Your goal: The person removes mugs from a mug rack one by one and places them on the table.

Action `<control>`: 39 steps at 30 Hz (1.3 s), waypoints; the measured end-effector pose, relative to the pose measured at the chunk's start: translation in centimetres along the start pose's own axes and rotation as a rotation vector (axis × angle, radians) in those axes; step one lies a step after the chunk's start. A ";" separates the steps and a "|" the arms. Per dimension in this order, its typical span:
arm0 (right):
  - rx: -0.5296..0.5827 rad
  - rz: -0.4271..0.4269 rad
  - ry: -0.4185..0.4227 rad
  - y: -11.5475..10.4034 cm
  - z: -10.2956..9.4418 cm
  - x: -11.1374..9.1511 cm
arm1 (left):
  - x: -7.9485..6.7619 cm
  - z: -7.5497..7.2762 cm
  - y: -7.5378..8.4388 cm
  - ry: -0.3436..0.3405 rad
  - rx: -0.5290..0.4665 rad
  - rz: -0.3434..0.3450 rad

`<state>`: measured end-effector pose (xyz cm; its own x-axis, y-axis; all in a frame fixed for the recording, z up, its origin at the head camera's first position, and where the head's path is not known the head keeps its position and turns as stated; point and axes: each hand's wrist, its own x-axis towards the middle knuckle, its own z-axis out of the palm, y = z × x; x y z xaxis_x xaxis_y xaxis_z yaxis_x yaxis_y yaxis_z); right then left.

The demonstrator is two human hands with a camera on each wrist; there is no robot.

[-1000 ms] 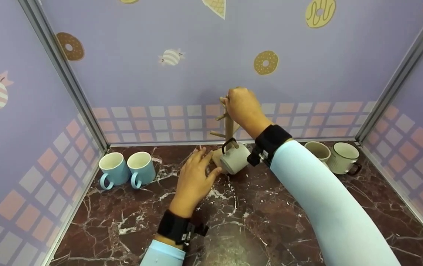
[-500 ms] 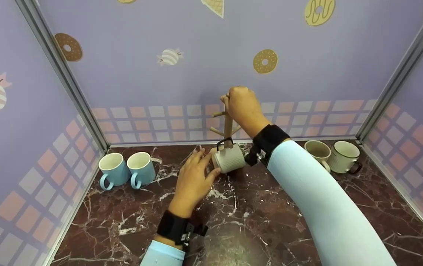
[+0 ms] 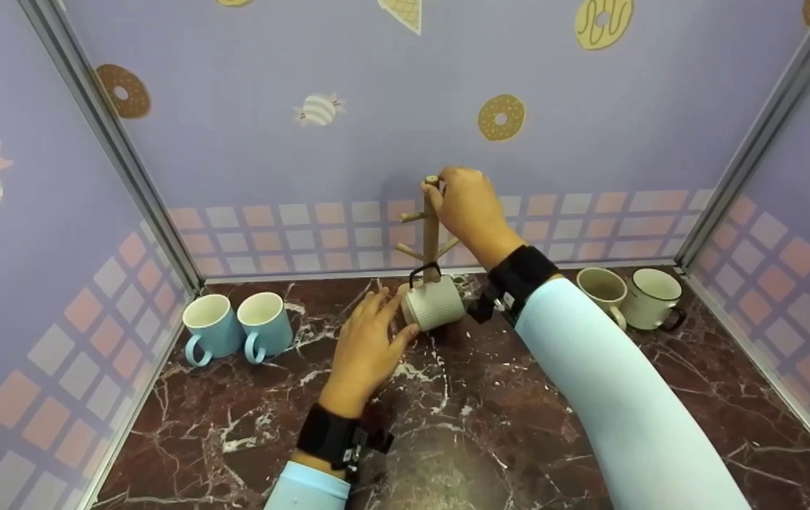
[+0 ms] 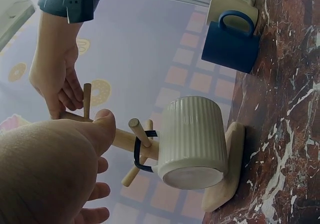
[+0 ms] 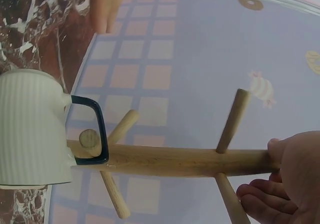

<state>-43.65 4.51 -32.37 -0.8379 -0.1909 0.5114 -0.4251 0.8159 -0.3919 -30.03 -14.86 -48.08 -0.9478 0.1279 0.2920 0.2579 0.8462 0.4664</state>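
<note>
A wooden mug tree point(image 3: 431, 237) stands near the back wall. On one of its low pegs hangs a white ribbed mug point(image 3: 437, 306) by its dark handle point(image 5: 102, 129), tilted on its side. My right hand point(image 3: 472, 205) grips the top of the post between thumb and fingers, as the right wrist view shows at the post's end. My left hand point(image 3: 366, 347) lies to the left of the mug with spread, relaxed fingers, its fingertips right at the mug's side in the head view. The base point(image 4: 225, 179) shows behind the mug in the left wrist view.
Two light blue mugs point(image 3: 212, 333) stand at the left on the dark marble table point(image 3: 447, 439). At the right are a beige mug point(image 3: 602, 287) and a white mug with a dark handle point(image 3: 653, 301). A dark blue mug point(image 4: 232, 44) shows in the left wrist view. Patterned walls point(image 3: 235, 142) enclose the table.
The mug tree has turned under my right hand, so its pegs point differently and the hanging mug has swung left toward my left hand. My left hand stays about where it was.
</note>
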 end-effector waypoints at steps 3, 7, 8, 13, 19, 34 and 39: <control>0.025 -0.004 0.005 0.2 -0.3 -0.5 | -0.1 0.0 -0.1 -0.016 -0.003 -0.020; 0.082 -0.050 0.065 0.5 -0.7 -1.2 | -0.3 -0.1 -0.2 -0.028 -0.010 -0.041; 0.102 -0.068 0.094 0.6 -0.7 -1.5 | -0.3 -0.2 -0.3 -0.027 -0.009 -0.042; 0.215 -0.120 0.212 1.5 -0.3 -3.5 | -0.4 -0.3 -0.7 -0.019 -0.009 -0.042; 0.289 -0.016 0.166 3.4 1.7 -6.5 | -0.6 -0.1 -1.2 -0.020 -0.002 -0.033; 0.562 0.260 -0.104 8.7 10.0 -11.8 | -0.4 1.3 -2.0 -0.047 -0.045 -0.066; 0.632 0.297 -0.189 9.3 11.7 -12.5 | -0.3 2.2 -2.4 -0.064 -0.046 -0.047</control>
<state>-41.13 8.09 -51.39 -0.9693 -0.1484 0.1959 -0.2392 0.3873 -0.8904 -30.81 -15.83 -51.12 -0.9688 0.1222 0.2155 0.2193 0.8277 0.5166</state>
